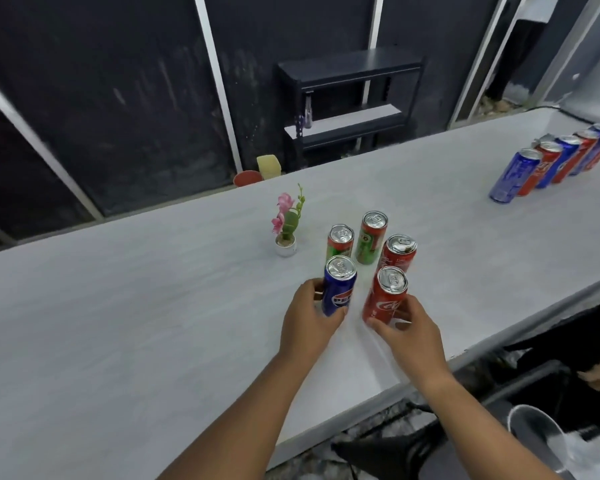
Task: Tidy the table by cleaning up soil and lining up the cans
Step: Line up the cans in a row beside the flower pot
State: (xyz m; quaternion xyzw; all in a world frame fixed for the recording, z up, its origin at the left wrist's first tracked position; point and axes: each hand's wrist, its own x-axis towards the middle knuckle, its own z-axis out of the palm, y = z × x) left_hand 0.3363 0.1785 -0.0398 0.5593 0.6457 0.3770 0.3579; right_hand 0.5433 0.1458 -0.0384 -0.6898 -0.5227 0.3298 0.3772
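The left hand [307, 315] grips a slim blue metal can [338, 285] (upright). The right hand [407, 329] grips a slim red metal can [385, 296] on the pale grey table [153, 306].

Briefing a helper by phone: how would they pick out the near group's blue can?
On the long pale table, find the cluster of five cans just right of the potted flower. The blue can stands at its near-left corner, gripped by the left hand. It is the cluster's only blue one; the others are red or green.
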